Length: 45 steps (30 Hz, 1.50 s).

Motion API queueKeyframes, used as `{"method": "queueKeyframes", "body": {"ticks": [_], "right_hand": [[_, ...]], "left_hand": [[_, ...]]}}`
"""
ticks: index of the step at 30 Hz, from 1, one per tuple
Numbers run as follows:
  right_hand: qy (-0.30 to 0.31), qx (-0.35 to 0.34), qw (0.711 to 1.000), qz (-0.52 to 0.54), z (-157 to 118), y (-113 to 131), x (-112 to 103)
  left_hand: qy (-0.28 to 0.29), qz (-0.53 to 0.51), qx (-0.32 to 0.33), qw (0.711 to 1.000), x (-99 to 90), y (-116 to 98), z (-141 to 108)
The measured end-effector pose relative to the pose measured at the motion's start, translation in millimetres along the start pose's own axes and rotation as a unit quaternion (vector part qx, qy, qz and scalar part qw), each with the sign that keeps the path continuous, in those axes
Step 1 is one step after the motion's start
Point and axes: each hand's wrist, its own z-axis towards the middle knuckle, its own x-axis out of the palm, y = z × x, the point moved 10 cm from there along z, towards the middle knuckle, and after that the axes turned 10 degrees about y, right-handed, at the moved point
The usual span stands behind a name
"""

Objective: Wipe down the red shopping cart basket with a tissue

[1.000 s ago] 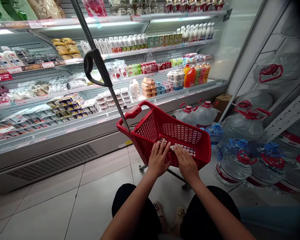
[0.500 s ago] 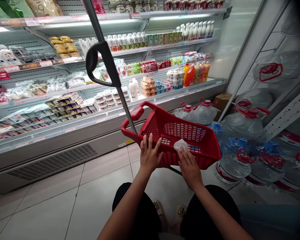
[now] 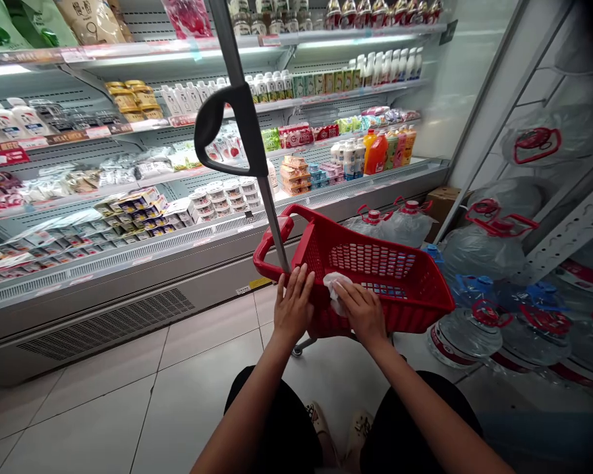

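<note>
Before my knees stands a red plastic shopping basket with grid walls, on wheels. From its left end rises a grey pole with a black loop handle. My left hand lies flat on the near left rim, fingers stretched and holding nothing. In my right hand is a white cloth or tissue, pressed against the near rim of the basket. The fingers cover part of the cloth. Inside the basket, the part that shows holds no goods.
An open refrigerated case with shelves of dairy and drinks runs behind the basket. Large water bottles with red handles stand on the right, close to the basket's end. Pale tiles cover the floor.
My right hand has slid the white cloth leftward along the near rim, towards my left hand. The left hand's fingers have come closer together, and the basket and pole sit farther right in view.
</note>
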Motion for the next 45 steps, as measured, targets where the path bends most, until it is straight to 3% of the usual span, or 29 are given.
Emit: {"method": "queueKeyframes", "body": {"ticks": [8,13,17,21,24,27,29,31,34,38,41,45], "right_hand": [[-0.028,-0.024,0.995,0.089,53,39,21],[-0.034,-0.061,0.993,0.098,53,43,12],[-0.026,-0.059,0.995,0.077,16,1,3],[-0.041,0.071,0.994,0.068,-15,-71,-10],[-0.11,0.19,0.974,0.064,-11,-120,-38],[-0.157,0.206,0.964,0.061,16,-134,-63],[-0.149,0.185,0.969,0.061,33,-124,-64],[-0.108,0.145,0.982,0.059,39,-97,-50],[-0.041,0.061,0.996,0.053,29,-33,-17],[-0.035,-0.029,0.996,0.079,22,42,5],[-0.052,-0.057,0.992,0.1,30,64,5],[-0.058,-0.092,0.989,0.096,22,56,-1]], "left_hand": [[-0.008,-0.02,-0.007,1.0,2.6,-24,9],[-0.01,-0.01,-0.007,1.0,0.0,-25,9],[-0.006,-0.017,-0.014,1.0,0.7,-21,8],[0.003,-0.031,-0.022,0.999,2.5,-19,8],[0.005,-0.033,-0.019,0.999,3.0,-21,8],[0.001,-0.03,-0.013,0.999,2.1,-24,8],[0.001,-0.029,-0.009,1.0,1.6,-27,8],[0.002,-0.028,-0.007,1.0,1.1,-29,7],[0.005,-0.028,-0.012,1.0,1.6,-31,8],[-0.008,-0.035,-0.024,0.999,0.8,-31,8],[-0.024,-0.045,-0.026,0.998,-1.2,-27,7],[-0.025,-0.057,-0.016,0.998,-2.7,-20,7]]}}
